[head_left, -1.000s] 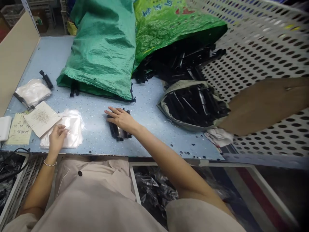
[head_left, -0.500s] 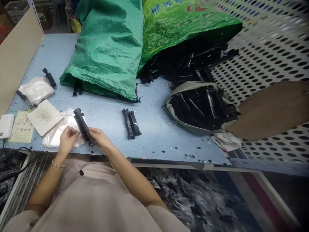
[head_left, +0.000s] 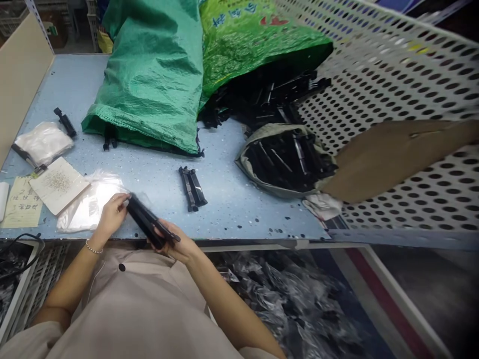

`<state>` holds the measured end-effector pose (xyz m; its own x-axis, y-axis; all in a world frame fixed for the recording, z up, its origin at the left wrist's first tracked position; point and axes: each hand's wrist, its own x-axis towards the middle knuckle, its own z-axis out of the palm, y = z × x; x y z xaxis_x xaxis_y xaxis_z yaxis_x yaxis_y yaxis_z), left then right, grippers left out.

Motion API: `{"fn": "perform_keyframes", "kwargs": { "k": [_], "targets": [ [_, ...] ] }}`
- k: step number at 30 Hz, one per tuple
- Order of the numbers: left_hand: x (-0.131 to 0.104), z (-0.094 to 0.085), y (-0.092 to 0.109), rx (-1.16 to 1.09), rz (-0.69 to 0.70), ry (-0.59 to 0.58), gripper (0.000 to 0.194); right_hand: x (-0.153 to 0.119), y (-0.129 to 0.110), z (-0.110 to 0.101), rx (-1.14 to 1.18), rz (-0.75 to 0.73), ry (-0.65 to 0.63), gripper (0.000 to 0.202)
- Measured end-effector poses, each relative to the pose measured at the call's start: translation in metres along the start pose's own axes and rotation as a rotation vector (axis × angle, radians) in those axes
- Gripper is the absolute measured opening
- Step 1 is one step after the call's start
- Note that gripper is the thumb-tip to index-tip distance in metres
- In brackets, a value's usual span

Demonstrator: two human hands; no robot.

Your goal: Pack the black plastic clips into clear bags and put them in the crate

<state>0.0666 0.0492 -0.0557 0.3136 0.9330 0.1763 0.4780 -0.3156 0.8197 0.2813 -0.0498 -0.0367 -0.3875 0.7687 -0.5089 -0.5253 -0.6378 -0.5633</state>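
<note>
Above the table's front edge, my right hand (head_left: pixel 175 243) is wrapped round the near end of long black plastic parts (head_left: pixel 145 219), which look like two lying side by side. My left hand (head_left: pixel 113 213) is closed in a pinch at their far end. A clear plastic bag (head_left: pixel 141 198) shows faintly there, its edge between the left fingers. Left of that hand, a stack of flat clear bags (head_left: pixel 88 207) lies on the table. Further right rests a pair of similar black parts (head_left: pixel 192 189), side by side.
A green woven sack (head_left: pixel 153 85) and a bright green sack (head_left: pixel 254 50) spilling black parts stand behind. At right sits a grey cloth bag (head_left: pixel 258 177) of black parts. A white tile (head_left: pixel 60 184) and handwritten note (head_left: pixel 22 204) lie left. Bagged items (head_left: pixel 273 299) fill a bin below.
The black parts have moved right and nearer my body, tilting more. My left hand has gone from above the bag stack to their far end, with a clear bag there. The view has shifted right.
</note>
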Motion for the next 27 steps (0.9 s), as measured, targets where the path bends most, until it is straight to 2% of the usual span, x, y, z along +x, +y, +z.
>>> {"fn": "perform_keyframes", "kwargs": {
  "k": [3,6,8,13,17,19,21,22,24,27],
  "targets": [
    [-0.007,0.003,0.008,0.148,0.231,0.050,0.047,-0.001,0.009,-0.001,0.043,0.016,0.003,0.047],
    [-0.020,0.006,0.015,0.287,0.545,0.070,0.054,0.005,0.008,-0.003,0.081,-0.084,0.010,0.080],
    [-0.027,0.009,0.019,0.304,0.700,0.041,0.058,0.010,0.005,-0.004,0.099,-0.127,0.031,0.092],
    [-0.040,0.025,0.033,0.235,0.784,0.014,0.058,0.016,0.000,-0.004,0.147,-0.238,0.105,0.081],
    [-0.051,0.043,0.046,0.090,0.916,-0.186,0.060,0.013,-0.004,-0.009,0.195,-0.349,0.253,0.053],
    [-0.048,0.047,0.051,0.035,0.805,-0.113,0.055,0.009,-0.008,-0.014,0.161,-0.380,0.307,0.044],
    [-0.034,0.050,0.055,-0.013,0.560,0.038,0.049,0.005,-0.010,-0.019,0.088,-0.445,0.359,0.045],
    [-0.023,0.051,0.057,-0.039,0.432,0.078,0.050,0.004,-0.010,-0.020,0.047,-0.480,0.382,0.047],
    [0.000,0.055,0.060,-0.106,0.250,0.073,0.053,0.002,-0.008,-0.021,-0.028,-0.519,0.399,0.055],
    [0.022,0.064,0.062,-0.183,0.184,0.049,0.021,0.000,-0.005,-0.016,-0.091,-0.528,0.369,0.075]
  ]
}}
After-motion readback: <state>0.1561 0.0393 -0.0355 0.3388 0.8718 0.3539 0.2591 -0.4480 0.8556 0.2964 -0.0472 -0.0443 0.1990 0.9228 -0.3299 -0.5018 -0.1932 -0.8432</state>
